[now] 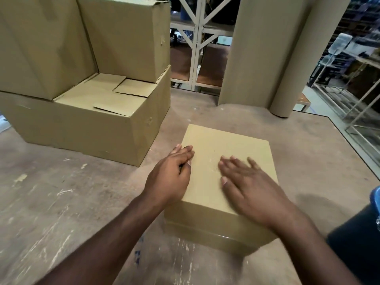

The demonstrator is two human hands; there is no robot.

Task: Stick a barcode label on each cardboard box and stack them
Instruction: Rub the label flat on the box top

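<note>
Resting on a worn, scuffed grey-brown table (pixel 61 192), a small closed square box of plain tan cardboard (pixel 224 161) sits near the middle of the head view, one corner turned toward the camera, its top flat and bare where it shows. The person's right hand (pixel 250 188) lies palm down on that top, fingers straight and spread, pressing flat on the cardboard and holding nothing; its edges are blurred. The left hand (pixel 170 175) is at the box's left edge, fingers stretched forward along the rim with the thumb tucked under them; something small and dark shows between thumb and fingers, but whether it is a held object or only shadow cannot be told. Both bare forearms reach in from the bottom of the picture. Behind and to the left, well apart from the small box, stands a large tan cardboard carton (pixel 92 124) with loosely folded top flaps, and two more big cartons are stacked on its rear part: one at the far left (pixel 37 48) and one beside it (pixel 127 38). At the back right of the table two upright rolls of brown paper (pixel 265 48) stand side by side. Pale metal shelving (pixel 197 44) shows between the cartons and the rolls, and a dark blue object (pixel 375 199) is cut off at the right edge.
</note>
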